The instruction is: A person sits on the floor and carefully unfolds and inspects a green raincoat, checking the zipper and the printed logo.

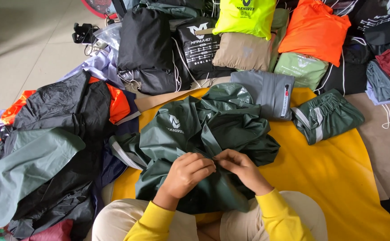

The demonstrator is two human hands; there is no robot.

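Both hands, left (188, 172) and right (239, 167), pinch the green raincoat (204, 129) between closed fingers; thin, slippery, limp fabric, likely best gripped at its seam.

The dark green raincoat (204, 134) is thin, crinkled synthetic cloth with a faint sheen, the yellow sheet (333, 169) under it a smooth matt fabric, the folded grey garment (266, 91) slick and slightly glossy, the floor (29, 49) pale polished tile.

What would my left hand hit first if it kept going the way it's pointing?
The left hand points right, toward the right hand, whose fingertips are right against it on the dark green raincoat. It would meet that hand first, though depth is hard to judge.
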